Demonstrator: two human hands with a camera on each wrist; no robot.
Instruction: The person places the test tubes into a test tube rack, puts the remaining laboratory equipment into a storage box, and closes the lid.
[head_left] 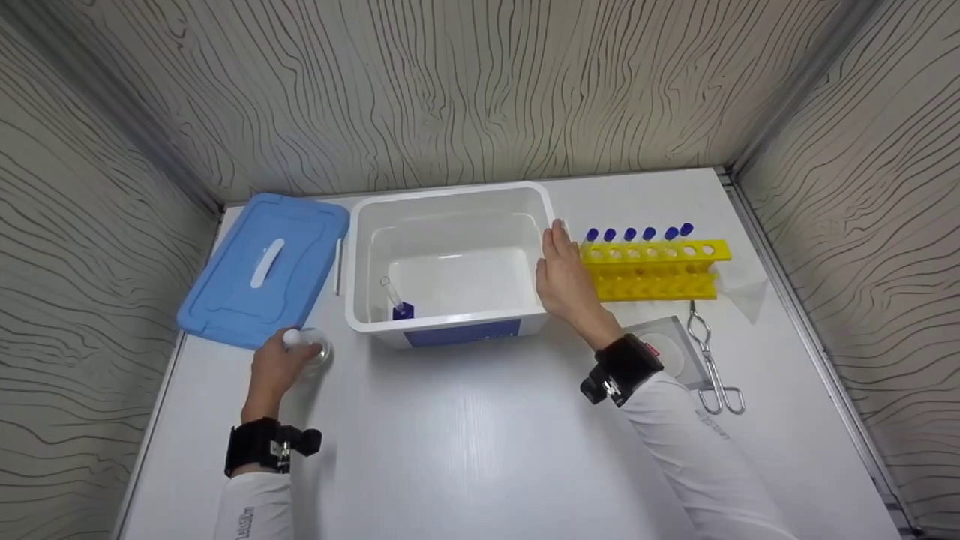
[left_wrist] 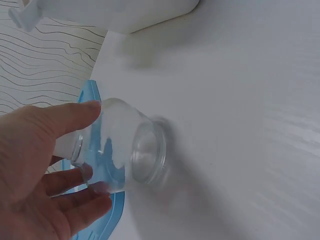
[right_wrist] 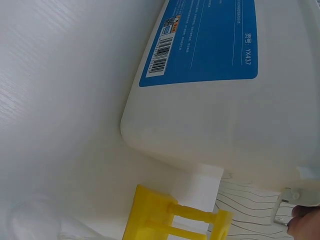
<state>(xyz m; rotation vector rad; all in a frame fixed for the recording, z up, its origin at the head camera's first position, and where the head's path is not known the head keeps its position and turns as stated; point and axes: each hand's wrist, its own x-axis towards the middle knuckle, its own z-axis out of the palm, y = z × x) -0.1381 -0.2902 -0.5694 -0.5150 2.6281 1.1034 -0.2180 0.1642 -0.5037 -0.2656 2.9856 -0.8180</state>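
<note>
My left hand (head_left: pixel 281 364) holds a clear glass alcohol lamp (left_wrist: pixel 112 150) with a white cap, near the table's left side. In the left wrist view its thumb lies on one side of the glass and its fingers on the other; the lamp lies tilted in that view. My right hand (head_left: pixel 566 281) rests at the right rim of a white plastic bin (head_left: pixel 450 196), fingers extended along the edge. In the right wrist view, fingertips touch a side latch (right_wrist: pixel 280 207). Inside the bin, a measuring cylinder (head_left: pixel 403 310) with a purple base stands in the near left corner.
Left of the bin lie a blue lid (head_left: pixel 240 300) and a thin rod (head_left: pixel 337 266). To the right stands a yellow test tube rack (head_left: pixel 652 287) with several blue-capped tubes. A funnel (head_left: pixel 746 298), crucible tongs (head_left: pixel 712 367) and a grey wire gauze (head_left: pixel 686 364) lie nearby.
</note>
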